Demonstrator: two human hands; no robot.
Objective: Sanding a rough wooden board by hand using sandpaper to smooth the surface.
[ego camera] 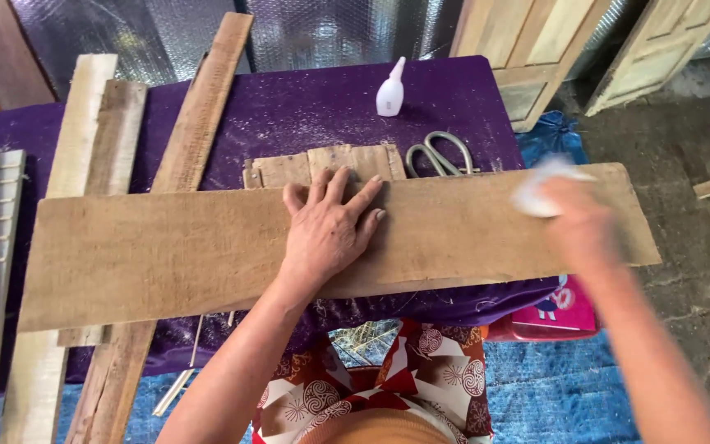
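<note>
The wide board [207, 247] lies crosswise over the purple table [289, 107], its right end hanging past the table edge, and that overhang is the weak spot: hard pressure out there could tip or swing the board, since only the left hand [326, 230] pins it near the middle. The board also rests on uneven planks [199, 107] underneath, so it may rock. The left hand lies flat and open, fingers spread, palm down, forearm reaching straight up from the body. The right hand [581, 226] is blurred with motion near the board's right end, closed around a white wad, perhaps cloth or paper [540, 193], pressed on the surface. Scissors [441, 154] and a small white bottle [390, 89] sit just behind the board.
</note>
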